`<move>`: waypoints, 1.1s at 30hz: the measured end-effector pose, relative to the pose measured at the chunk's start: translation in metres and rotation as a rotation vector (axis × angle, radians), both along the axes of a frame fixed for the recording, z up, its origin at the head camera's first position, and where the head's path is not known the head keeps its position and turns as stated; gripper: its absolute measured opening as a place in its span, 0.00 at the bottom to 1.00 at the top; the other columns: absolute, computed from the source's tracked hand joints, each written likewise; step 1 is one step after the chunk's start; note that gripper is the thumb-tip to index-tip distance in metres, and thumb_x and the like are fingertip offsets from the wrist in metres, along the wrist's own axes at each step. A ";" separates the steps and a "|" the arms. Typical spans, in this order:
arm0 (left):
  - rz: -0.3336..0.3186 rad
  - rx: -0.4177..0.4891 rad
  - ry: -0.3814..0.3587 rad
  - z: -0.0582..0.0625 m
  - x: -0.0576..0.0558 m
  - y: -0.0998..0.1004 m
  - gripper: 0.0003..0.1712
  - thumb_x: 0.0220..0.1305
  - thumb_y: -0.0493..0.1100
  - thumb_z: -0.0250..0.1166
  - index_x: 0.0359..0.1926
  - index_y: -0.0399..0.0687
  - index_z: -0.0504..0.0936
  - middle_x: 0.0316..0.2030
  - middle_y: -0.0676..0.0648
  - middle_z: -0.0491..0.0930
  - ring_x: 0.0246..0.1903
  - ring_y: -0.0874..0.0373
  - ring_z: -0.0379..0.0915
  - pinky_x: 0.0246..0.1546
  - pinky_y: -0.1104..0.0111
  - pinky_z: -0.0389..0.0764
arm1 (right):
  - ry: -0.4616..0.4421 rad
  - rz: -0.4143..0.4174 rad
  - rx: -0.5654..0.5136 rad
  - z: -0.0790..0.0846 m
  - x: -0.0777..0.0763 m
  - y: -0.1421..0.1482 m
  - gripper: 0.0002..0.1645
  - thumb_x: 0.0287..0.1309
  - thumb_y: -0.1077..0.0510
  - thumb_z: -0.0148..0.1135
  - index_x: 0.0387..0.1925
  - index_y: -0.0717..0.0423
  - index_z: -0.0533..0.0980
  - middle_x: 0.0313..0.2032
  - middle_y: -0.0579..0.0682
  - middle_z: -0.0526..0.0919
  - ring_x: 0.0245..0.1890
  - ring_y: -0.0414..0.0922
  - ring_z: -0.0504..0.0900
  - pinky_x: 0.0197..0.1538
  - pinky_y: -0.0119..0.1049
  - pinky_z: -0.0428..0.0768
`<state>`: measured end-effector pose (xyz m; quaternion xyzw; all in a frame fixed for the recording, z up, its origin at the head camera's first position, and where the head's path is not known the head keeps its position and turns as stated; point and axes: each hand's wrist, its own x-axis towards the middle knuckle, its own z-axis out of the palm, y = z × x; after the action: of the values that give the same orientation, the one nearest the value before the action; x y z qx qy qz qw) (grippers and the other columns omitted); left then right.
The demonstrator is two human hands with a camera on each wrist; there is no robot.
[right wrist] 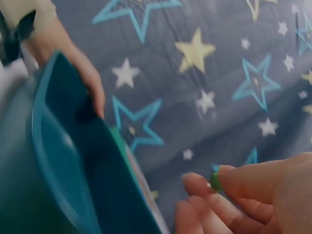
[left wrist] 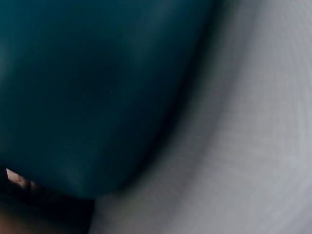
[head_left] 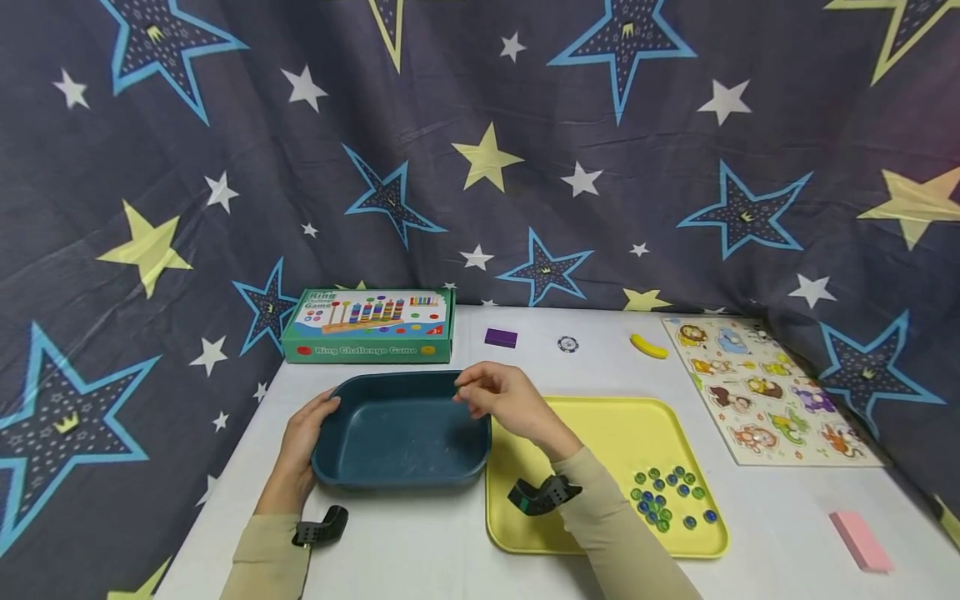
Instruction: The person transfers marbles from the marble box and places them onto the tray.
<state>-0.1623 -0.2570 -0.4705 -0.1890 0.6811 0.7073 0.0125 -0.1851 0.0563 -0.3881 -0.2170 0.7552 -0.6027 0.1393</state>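
Note:
A dark teal plastic basin (head_left: 405,429) lies on the left part of the table, its inside facing up. My left hand (head_left: 303,435) grips the basin's left wall, thumb over the rim; the left wrist view is mostly filled by the teal wall (left wrist: 97,97). Between thumb and fingertips, my right hand (head_left: 513,404) pinches a small green marble (right wrist: 214,181), above the basin's right rim. More green and blue glass marbles (head_left: 660,502) lie loosely at the right front of a yellow tray (head_left: 600,425), beneath my right forearm's side.
A green Ring Challenge Game box (head_left: 367,327) stands behind the basin. Along the back lie a purple block (head_left: 501,337), a poker chip (head_left: 567,344) and a toy banana (head_left: 648,347). An animal puzzle board (head_left: 772,392) and a pink block (head_left: 860,541) are at the right.

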 end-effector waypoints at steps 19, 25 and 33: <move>-0.013 -0.021 0.023 0.002 -0.002 0.002 0.31 0.61 0.55 0.56 0.62 0.48 0.66 0.62 0.49 0.61 0.61 0.57 0.54 0.59 0.60 0.55 | -0.047 -0.263 0.222 -0.057 -0.029 0.090 0.15 0.56 0.56 0.59 0.43 0.62 0.77 0.34 0.60 0.80 0.29 0.54 0.77 0.33 0.42 0.77; -0.015 -0.030 0.030 0.002 -0.003 0.002 0.31 0.61 0.55 0.56 0.62 0.47 0.65 0.62 0.48 0.61 0.61 0.56 0.53 0.60 0.60 0.55 | -0.039 -0.229 0.336 -0.070 -0.032 0.100 0.11 0.53 0.56 0.62 0.37 0.57 0.79 0.28 0.52 0.81 0.24 0.45 0.76 0.29 0.35 0.75; -0.012 -0.037 0.022 0.000 -0.002 0.002 0.30 0.62 0.55 0.55 0.62 0.47 0.65 0.62 0.48 0.61 0.61 0.56 0.54 0.59 0.60 0.55 | 0.086 -0.170 0.494 -0.079 -0.029 0.099 0.03 0.51 0.55 0.63 0.29 0.49 0.80 0.22 0.45 0.78 0.18 0.39 0.70 0.23 0.30 0.68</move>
<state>-0.1639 -0.2552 -0.4710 -0.1772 0.6952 0.6966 0.0056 -0.2142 0.1556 -0.4674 -0.1373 0.9001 -0.4001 0.1046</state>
